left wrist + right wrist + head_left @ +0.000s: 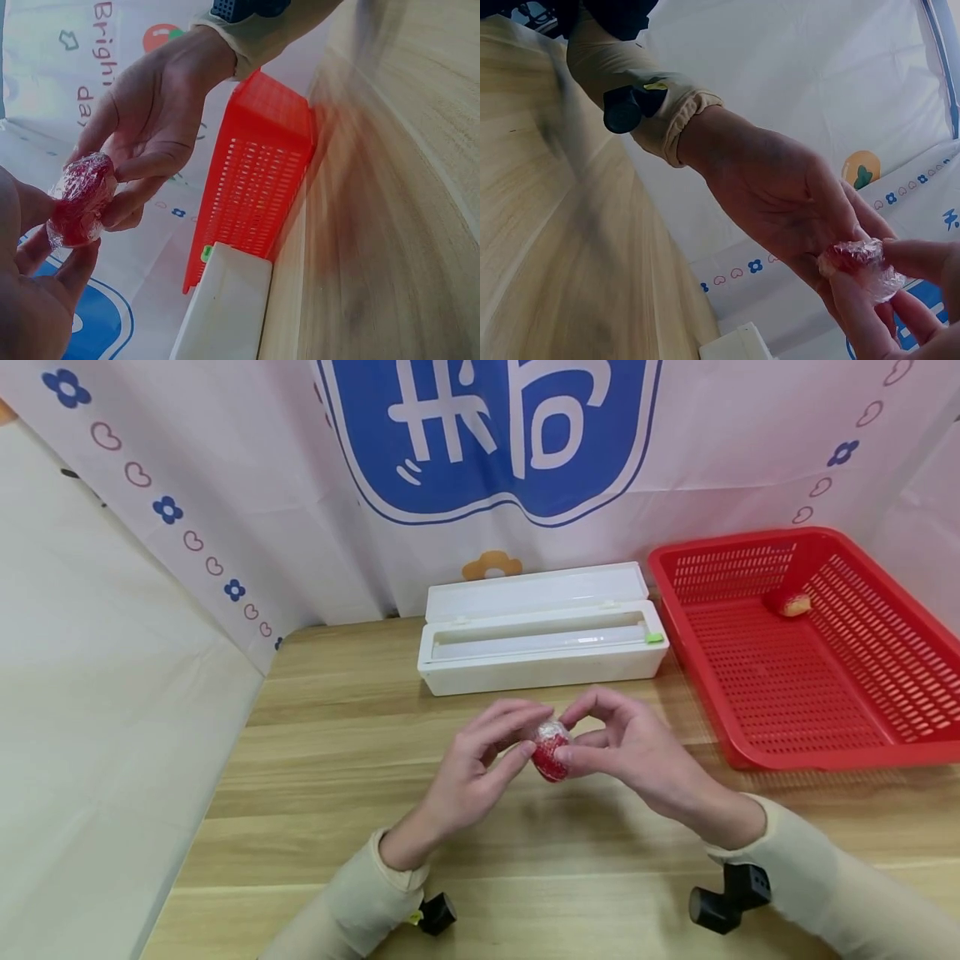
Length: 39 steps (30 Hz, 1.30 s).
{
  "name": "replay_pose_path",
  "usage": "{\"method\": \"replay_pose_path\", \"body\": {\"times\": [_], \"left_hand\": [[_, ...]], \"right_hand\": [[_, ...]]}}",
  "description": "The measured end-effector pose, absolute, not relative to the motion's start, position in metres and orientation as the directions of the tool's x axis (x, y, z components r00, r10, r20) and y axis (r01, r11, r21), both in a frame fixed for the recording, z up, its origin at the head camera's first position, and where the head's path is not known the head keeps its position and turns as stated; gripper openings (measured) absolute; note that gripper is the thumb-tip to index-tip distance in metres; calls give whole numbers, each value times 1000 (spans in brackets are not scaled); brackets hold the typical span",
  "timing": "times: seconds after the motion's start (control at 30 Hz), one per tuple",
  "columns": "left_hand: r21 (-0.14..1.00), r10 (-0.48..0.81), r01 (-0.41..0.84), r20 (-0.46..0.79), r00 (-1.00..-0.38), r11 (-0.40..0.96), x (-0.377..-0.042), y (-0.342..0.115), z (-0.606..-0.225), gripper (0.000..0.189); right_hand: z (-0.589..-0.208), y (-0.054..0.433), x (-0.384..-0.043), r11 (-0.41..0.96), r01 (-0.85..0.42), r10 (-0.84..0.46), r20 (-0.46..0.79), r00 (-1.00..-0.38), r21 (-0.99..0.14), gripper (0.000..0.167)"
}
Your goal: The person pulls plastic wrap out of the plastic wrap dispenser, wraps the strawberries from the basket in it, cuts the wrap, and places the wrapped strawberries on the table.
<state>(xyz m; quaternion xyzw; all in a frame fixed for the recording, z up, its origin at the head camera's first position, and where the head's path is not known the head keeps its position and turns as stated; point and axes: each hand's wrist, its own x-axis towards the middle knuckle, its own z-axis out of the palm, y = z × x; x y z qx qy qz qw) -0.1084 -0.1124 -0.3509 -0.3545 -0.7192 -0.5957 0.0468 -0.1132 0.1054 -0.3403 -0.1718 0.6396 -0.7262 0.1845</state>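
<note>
A small red roundish item wrapped in crinkled clear plastic film (551,750) is held up above the table between both hands. My left hand (477,766) pinches it from the left, thumb low and fingers over the top. On the other side my right hand (637,752) grips it between thumb and fingers. The left wrist view shows the film-covered red item (82,199) between the fingertips of both hands. In the right wrist view loose film (881,281) bunches at one end. What exactly is inside the film cannot be told.
Behind the hands stands a white cling film dispenser (540,672), lid raised, a roll (540,642) inside and a green tab at its right. A red plastic basket (757,758) at the right holds a small red and yellowish item (795,604). A printed curtain hangs behind the wooden table (315,777).
</note>
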Motion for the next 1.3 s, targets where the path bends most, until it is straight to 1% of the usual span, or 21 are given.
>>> {"method": "replay_pose_path", "body": {"times": [0.1,0.2,0.27,0.4,0.5,0.63,0.73,0.87,1.03,1.17,1.23,1.3], "left_hand": [[851,443,525,463,-768,21,-108,-113,-350,28],[858,444,514,459,-770,4,-108,-114,-349,22],[859,445,511,464,-766,-16,-108,-114,-349,19],[857,422,511,488,-764,-64,-107,-113,-351,19],[845,391,532,509,-766,-58,-106,-112,-352,19],[812,371,584,544,-753,-6,-106,-113,-354,19],[814,366,581,541,-757,-1,-106,-113,-354,22],[837,369,546,513,-775,-18,-106,-113,-352,25],[875,370,483,464,-805,-46,-106,-114,-353,23],[906,362,414,416,-834,-88,-106,-113,-353,24],[919,362,382,392,-846,-101,-106,-114,-353,27],[931,363,352,364,-858,-100,-106,-114,-352,31]], "right_hand": [[-340,106,-115,-127,42,-498,28,-867,-991,16],[-340,106,-115,-146,43,-500,37,-865,-988,12],[-341,106,-116,-145,48,-498,31,-867,-988,15],[-342,106,-116,-139,59,-492,17,-871,-988,28],[-343,106,-117,-147,64,-504,19,-864,-987,36],[-344,108,-116,-168,56,-541,44,-840,-984,34],[-343,108,-116,-179,34,-555,72,-829,-983,30],[-342,107,-115,-166,16,-540,77,-838,-986,27],[-340,104,-114,-141,23,-507,52,-860,-990,31],[-340,103,-114,-133,34,-496,36,-867,-991,40],[-341,103,-114,-128,40,-497,29,-867,-991,46],[-341,103,-114,-127,36,-505,33,-863,-991,48]]}}
